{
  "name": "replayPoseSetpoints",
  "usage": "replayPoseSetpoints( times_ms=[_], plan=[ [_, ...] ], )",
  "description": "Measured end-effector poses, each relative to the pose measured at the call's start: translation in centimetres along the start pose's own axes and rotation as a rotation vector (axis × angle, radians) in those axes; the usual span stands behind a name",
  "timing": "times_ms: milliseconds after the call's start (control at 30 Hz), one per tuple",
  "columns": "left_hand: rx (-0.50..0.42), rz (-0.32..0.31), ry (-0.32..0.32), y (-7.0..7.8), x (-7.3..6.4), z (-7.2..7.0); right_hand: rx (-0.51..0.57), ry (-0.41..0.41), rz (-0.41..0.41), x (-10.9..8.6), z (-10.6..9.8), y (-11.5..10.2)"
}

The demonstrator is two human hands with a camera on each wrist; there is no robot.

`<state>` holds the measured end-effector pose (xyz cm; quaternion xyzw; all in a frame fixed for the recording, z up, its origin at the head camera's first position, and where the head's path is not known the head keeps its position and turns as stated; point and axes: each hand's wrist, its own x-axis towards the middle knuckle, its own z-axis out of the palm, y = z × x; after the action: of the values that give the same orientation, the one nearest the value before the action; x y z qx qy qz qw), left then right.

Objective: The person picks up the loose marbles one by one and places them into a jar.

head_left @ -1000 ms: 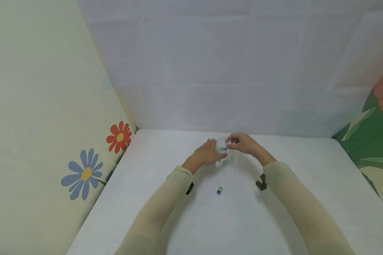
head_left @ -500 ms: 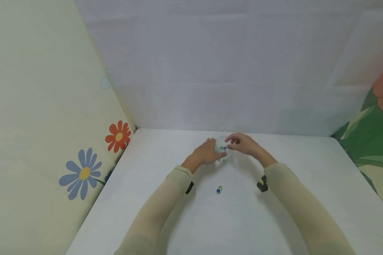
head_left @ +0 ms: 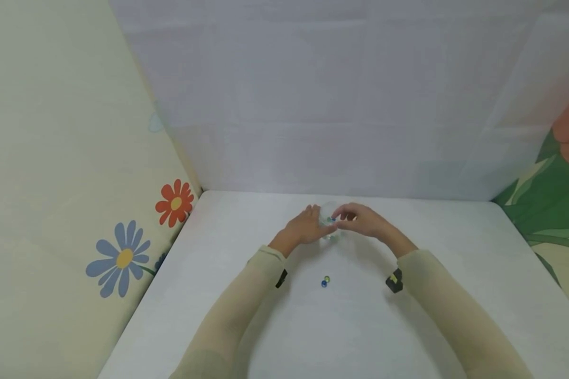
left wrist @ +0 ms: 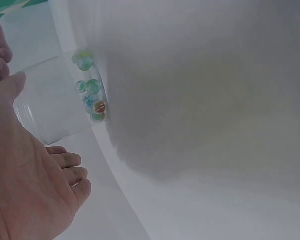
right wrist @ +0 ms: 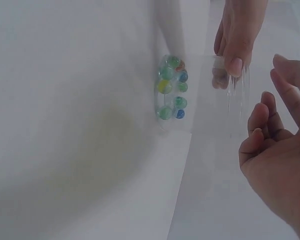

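A clear, see-through cup [left wrist: 52,102] stands upright on the white table, and several glass marbles [right wrist: 166,86], green, blue and yellow, lie at its bottom. My left hand [head_left: 305,226] holds the cup near the rim, its thumb [right wrist: 235,67] on one side and the fingers round the other. Right at the cup's mouth is my right hand [head_left: 364,220], fingers loosely bent, with no marble visible between them. On the table nearer to me, a blue marble [head_left: 324,283] and a yellow-green marble [head_left: 327,278] lie side by side.
Behind the white table [head_left: 246,221] hangs a pale wall sheet [head_left: 284,105]. A cream panel with printed flowers [head_left: 125,259] borders the left, and a panel with large green leaves [head_left: 557,200] the right. Dark wrist devices [head_left: 394,281] sit under the sleeves.
My right hand's fingers came apart at the cup's mouth and let go of a small marble. The hand then lowered slightly toward me and left. My left hand stays on the cup.
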<state>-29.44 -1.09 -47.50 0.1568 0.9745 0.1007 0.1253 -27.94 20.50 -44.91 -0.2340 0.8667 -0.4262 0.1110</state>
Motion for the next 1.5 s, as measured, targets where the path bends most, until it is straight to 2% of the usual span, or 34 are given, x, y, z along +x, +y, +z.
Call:
replayPoseSetpoints(
  times_ms=[633,833,1033,1300,1500],
  plan=[
    [-0.017,-0.009,0.009,-0.2,-0.1,0.0,0.045,-0.108,-0.102,-2.3,1.4,0.5],
    [0.013,-0.001,0.020,-0.3,0.1,0.0,0.044,-0.144,-0.101,-2.5,1.9,0.7],
    [-0.006,-0.001,0.026,-0.2,-0.1,-0.1,0.018,-0.170,-0.090,-2.5,2.2,0.9],
    [-0.026,-0.012,0.026,0.1,-0.3,-0.2,-0.008,-0.243,-0.076,-3.0,2.6,1.2],
    [-0.022,-0.021,0.018,0.2,-0.3,-0.2,-0.020,-0.307,-0.097,-2.9,3.5,1.9]
  ],
)
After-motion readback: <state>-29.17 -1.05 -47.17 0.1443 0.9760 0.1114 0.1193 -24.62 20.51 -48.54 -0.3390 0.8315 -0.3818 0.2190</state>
